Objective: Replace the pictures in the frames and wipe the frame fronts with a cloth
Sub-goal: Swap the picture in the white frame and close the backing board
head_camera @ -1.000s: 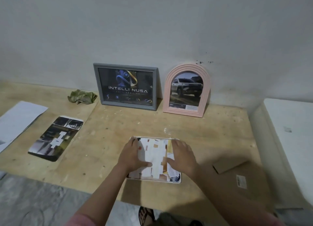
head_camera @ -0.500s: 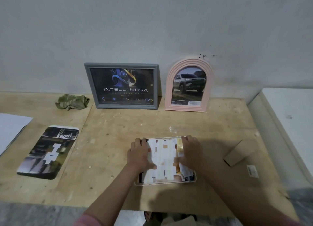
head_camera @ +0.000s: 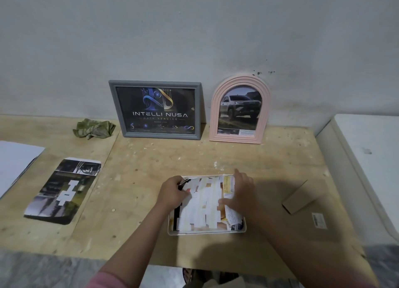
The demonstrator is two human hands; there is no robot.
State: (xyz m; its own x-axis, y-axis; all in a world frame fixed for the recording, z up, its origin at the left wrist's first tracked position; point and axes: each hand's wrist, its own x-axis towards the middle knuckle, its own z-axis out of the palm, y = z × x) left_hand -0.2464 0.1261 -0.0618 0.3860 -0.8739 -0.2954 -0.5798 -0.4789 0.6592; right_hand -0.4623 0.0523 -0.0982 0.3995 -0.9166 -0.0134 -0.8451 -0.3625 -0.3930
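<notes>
Desk [head_camera: 194,158] is plywood against the wall, and the work happens at its near centre, where a white frame [head_camera: 206,231] lies face-down with a taped picture [head_camera: 203,203] sitting in its back opening. Step in hand looks like seating that picture: best done by keeping it flat, squaring its edges to the frame's inner lip, and pressing from the middle outward so the right edge, which is curled and crumpled, goes under the rim instead of folding. Left hand [head_camera: 172,193] is curled at the frame's top-left corner and seems to pinch a small dark tab or clip there; can't tell exactly what it is. Right hand [head_camera: 240,192] lies on the picture's right side, fingers mostly straight, pressing the paper down. Backing piece [head_camera: 299,198], brown card, lies apart on the right, so it probably goes on next. Grey frame [head_camera: 156,110] and pink arch frame [head_camera: 239,109] stand against the wall with pictures in them; they look done for the swap, but whether they have been wiped can't be told. Loose photo [head_camera: 64,190] lies on the left of the desk, and the cloth [head_camera: 94,129] sits crumpled near the wall just left of the grey frame, untouched. Versus half a second ago: left hand has slid from the frame's left edge up to the top-left corner and closed, right hand has spread flatter over the paper, and everything else on the desk sits as it did.
</notes>
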